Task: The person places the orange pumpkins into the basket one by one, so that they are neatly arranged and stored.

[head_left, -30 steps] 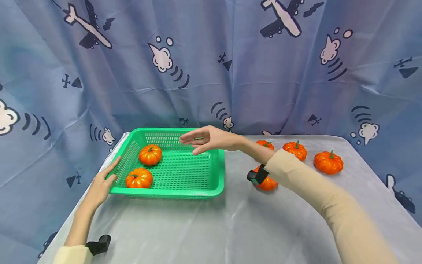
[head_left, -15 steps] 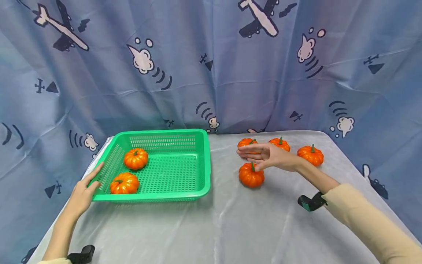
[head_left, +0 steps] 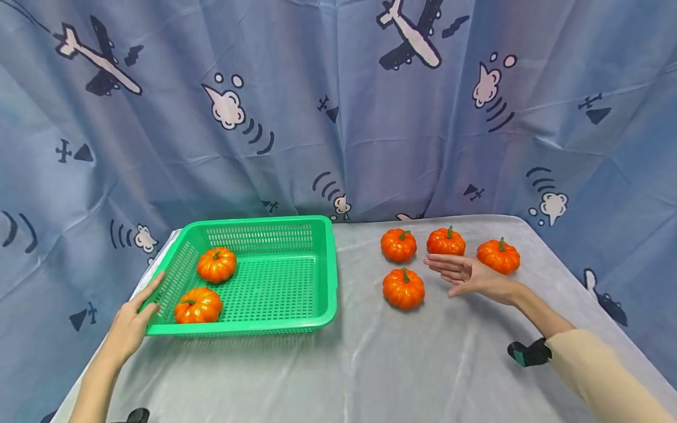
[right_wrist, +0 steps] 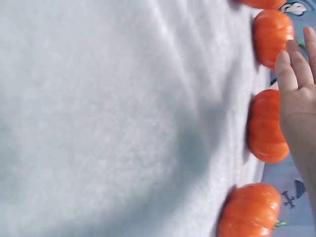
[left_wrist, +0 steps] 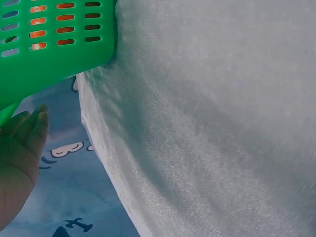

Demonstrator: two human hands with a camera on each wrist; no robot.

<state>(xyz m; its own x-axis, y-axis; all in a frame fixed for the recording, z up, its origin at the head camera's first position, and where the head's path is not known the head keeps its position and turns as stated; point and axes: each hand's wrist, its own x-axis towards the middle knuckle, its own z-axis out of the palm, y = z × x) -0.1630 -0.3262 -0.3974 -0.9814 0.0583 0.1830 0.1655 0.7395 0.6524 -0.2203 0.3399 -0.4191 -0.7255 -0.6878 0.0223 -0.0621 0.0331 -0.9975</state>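
Observation:
My left hand (head_left: 128, 329) rests at the left rim of a green plastic basket (head_left: 254, 329), its fingers fairly straight along the outside of that side. Two small orange pumpkins lie inside the basket's left part, a rear pumpkin (head_left: 217, 264) and a front pumpkin (head_left: 198, 305). My right hand (head_left: 476, 279) hovers over the table with straight fingers, holding nothing. Close around it are a front pumpkin (head_left: 404, 289), a back-left pumpkin (head_left: 398, 245), a back-middle pumpkin (head_left: 446, 242) and a right pumpkin (head_left: 498, 257). The left wrist view shows the fingers (left_wrist: 37, 128) below the basket's edge.
A grey-white cloth covers the table (head_left: 359, 376). Behind it hangs a blue curtain (head_left: 296, 117) printed with planes. The table's left edge runs beside the basket and my left forearm (head_left: 97, 382).
My right hand has moved from above the basket to the right, towards the loose pumpkins, and lower. The view has shifted too. My left hand stays at the basket's rim.

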